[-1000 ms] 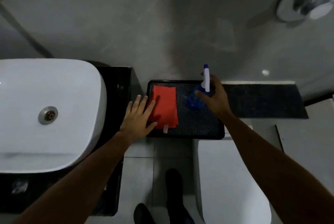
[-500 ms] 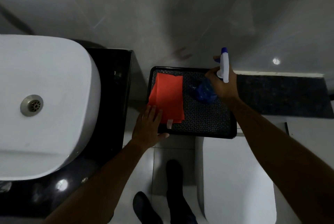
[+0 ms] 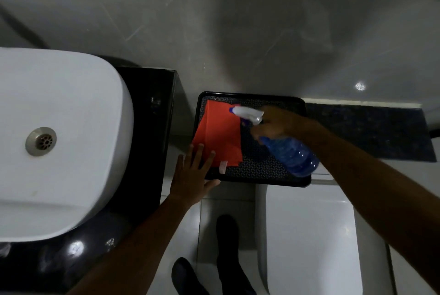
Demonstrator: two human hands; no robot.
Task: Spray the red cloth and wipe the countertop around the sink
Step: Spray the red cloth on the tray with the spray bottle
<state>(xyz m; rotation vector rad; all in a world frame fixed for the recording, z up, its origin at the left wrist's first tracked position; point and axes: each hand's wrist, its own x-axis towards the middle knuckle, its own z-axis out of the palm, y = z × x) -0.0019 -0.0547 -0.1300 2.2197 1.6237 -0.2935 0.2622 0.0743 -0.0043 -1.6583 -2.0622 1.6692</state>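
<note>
The red cloth (image 3: 220, 136) lies folded flat in the left half of a black tray (image 3: 262, 181), its near left corner reaching the tray's near left corner. The tray sits just right of the dark desk (image 3: 152, 128) that carries the white sink (image 3: 71, 142), with a narrow gap between them.

The left hand (image 3: 191, 174) lies flat, fingers (image 3: 209, 160) spread and extended, their tips pressing the cloth's near edge while the palm hangs past the tray's near rim. That reads as pinning: it probably holds the cloth in place for the spray.

The right hand (image 3: 273, 124) is clamped around the neck of a blue bottle (image 3: 291, 155), which is tipped over so that its body points back toward the person and its white head (image 3: 247, 113) aims left. The nozzle hangs over the cloth's far right edge, so the mist should land on fabric rather than on the tray. Whether the trigger is squeezed cannot be told.

Judging by this, the spraying step is at hand; the wiping of the desk around the sink is not yet begun.
</note>
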